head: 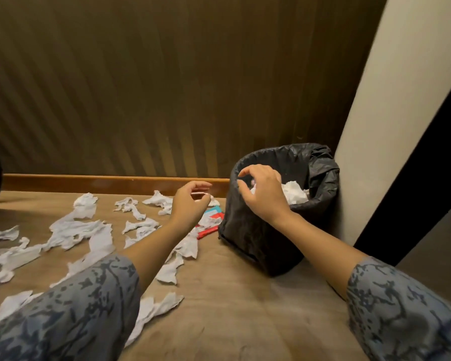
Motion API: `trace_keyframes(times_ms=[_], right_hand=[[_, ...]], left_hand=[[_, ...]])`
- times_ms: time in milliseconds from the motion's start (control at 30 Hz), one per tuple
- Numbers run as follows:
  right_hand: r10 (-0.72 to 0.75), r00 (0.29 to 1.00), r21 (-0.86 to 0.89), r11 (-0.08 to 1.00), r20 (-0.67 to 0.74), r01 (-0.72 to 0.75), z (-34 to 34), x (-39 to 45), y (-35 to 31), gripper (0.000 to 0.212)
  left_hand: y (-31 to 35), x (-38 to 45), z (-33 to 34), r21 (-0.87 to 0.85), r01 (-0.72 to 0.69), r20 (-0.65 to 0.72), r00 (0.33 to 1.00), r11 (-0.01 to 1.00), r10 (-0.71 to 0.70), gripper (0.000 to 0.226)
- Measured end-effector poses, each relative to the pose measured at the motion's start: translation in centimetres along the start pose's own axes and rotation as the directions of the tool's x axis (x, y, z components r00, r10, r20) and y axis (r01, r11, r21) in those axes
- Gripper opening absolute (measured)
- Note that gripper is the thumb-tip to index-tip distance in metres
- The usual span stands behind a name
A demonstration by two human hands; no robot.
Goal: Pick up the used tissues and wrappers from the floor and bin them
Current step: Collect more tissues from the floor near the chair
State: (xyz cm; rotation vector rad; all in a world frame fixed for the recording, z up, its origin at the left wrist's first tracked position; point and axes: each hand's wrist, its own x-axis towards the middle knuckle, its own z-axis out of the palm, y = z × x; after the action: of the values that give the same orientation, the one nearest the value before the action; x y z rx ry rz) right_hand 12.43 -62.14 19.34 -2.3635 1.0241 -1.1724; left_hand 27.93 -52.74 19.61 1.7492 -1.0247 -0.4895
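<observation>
I see the right hand (264, 195) over the near rim of the bin (248, 230), its fingers curled but apart, holding nothing that I can make out. Crumpled white tissue (294, 194) lies inside the black liner (320, 162). The left hand (189, 201) hangs above the floor (232, 295) just left of the bin, fingers loosely bent; something thin and pale shows at its fingertips (I cannot tell if it is pinched there). Torn tissues (71, 230) lie scattered across the floor to the left, and a red and teal wrapper (211, 221) rests beside the bin's base. Both forearms wear patterned grey sleeves (401, 308).
</observation>
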Motion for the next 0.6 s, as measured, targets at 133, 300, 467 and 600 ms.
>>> trace_keyframes(times_ms=[133, 300, 467, 600], right_hand=[[-0.181, 0.982, -0.005, 0.983, 0.053, 0.181, 3.0, -1.1, -4.8, 0.024], [-0.37, 0.913, 0.062, 0.929, 0.175, 0.365, 7.8, -3.1, -12.2, 0.027], [-0.539, 0.78, 0.174, 0.842, 0.318, 0.51, 13.9, -6.7, -20.1, 0.021], [-0.608, 0.659, 0.268, 0.791, 0.443, 0.55, 18.8, -11.0, -25.0, 0.024]], left_hand=[[-2.0, -2.9, -5.7, 0.125, -0.035, -0.012, 0.999, 0.992, 0.037, 0.024], [-4.6, -7.1, -16.1, 0.077, 0.03, -0.125, 0.992, 0.997, -0.02, 0.022], [-9.7, -13.9, -25.3, -0.063, 0.14, -0.302, 0.941, 0.988, -0.153, 0.018], [-16.1, -20.7, -29.8, -0.054, 0.295, -0.404, 0.867, 0.954, -0.291, 0.014]])
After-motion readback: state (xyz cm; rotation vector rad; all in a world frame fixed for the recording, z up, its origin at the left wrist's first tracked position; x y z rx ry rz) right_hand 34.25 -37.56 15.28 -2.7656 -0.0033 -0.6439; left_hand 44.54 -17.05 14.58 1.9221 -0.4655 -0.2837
